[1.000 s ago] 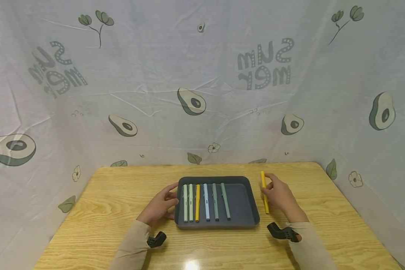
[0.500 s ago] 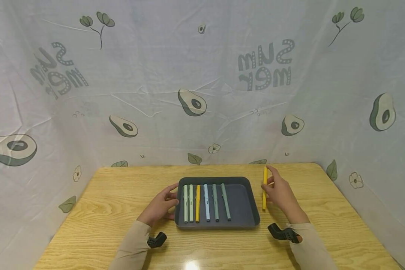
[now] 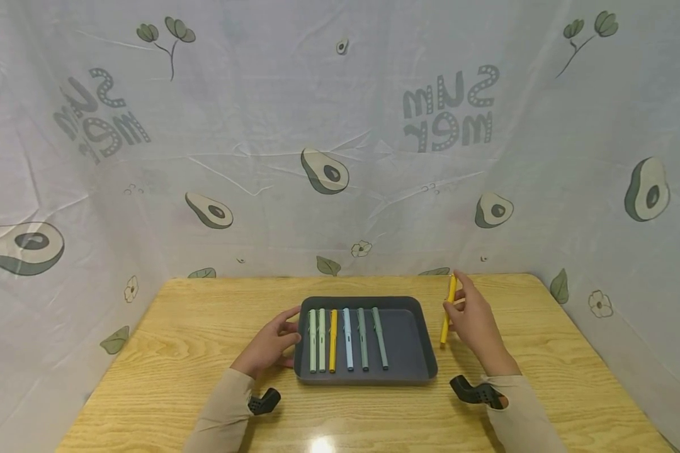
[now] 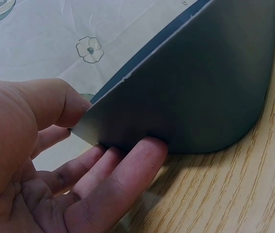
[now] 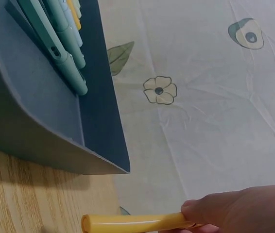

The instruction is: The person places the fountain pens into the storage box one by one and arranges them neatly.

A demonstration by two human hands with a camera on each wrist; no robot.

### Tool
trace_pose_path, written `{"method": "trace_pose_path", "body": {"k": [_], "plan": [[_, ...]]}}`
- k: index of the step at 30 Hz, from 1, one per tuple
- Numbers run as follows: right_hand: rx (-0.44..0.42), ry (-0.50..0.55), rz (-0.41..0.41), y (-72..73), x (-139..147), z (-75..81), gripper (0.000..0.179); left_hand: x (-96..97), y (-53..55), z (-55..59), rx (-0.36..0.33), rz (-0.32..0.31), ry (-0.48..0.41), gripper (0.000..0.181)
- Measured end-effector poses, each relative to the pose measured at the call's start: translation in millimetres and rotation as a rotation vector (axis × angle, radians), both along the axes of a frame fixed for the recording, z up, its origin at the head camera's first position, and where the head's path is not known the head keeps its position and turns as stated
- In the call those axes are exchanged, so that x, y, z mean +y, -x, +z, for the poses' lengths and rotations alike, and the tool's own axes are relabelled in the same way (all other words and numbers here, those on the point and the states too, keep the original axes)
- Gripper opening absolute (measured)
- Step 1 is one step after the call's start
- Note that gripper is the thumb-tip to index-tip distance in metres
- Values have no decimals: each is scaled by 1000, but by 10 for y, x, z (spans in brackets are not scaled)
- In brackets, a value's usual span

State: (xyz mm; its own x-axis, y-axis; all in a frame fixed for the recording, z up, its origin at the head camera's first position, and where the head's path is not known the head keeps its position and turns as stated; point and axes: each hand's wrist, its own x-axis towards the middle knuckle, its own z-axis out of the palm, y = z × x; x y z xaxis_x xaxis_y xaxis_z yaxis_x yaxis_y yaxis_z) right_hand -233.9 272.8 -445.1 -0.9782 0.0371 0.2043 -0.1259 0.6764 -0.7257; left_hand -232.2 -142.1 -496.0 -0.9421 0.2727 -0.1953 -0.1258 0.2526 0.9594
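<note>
Beside the dark grey tray [image 3: 405,377], my left hand [image 3: 270,343] holds its left side; in the left wrist view the fingertips [image 4: 152,148] lie at the wall and lower edge, another digit at the rim. My right hand [image 3: 473,318] pinches a yellow pen [image 3: 446,324] just right of the tray, above the table. This pen tilts, its top leaning right; in the right wrist view one end is hidden by the fingers. Inside the tray lie two pale green pens [image 3: 313,343], a yellow pen [image 3: 332,343], a light blue pen [image 3: 348,340] and two dark green pens [image 3: 363,340].
The tray stands on a wooden table [image 3: 351,415] with bare tray floor to the right of its pens. A patterned cloth [image 3: 260,220] hangs behind the table and at both sides. Black wrist mounts [image 3: 264,401] jut out by the sleeves.
My right hand has raised the yellow pen slightly away from me and turned it, so its top now leans right instead of left. The left hand and tray have stayed in place.
</note>
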Motion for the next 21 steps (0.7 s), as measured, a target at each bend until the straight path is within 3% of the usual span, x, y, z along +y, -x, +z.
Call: {"method": "trace_pose_path", "body": {"k": [21], "plan": [[-30,-14,10,-20,-40,23,73,-14,18,-46,8,-9,-2,61]]}}
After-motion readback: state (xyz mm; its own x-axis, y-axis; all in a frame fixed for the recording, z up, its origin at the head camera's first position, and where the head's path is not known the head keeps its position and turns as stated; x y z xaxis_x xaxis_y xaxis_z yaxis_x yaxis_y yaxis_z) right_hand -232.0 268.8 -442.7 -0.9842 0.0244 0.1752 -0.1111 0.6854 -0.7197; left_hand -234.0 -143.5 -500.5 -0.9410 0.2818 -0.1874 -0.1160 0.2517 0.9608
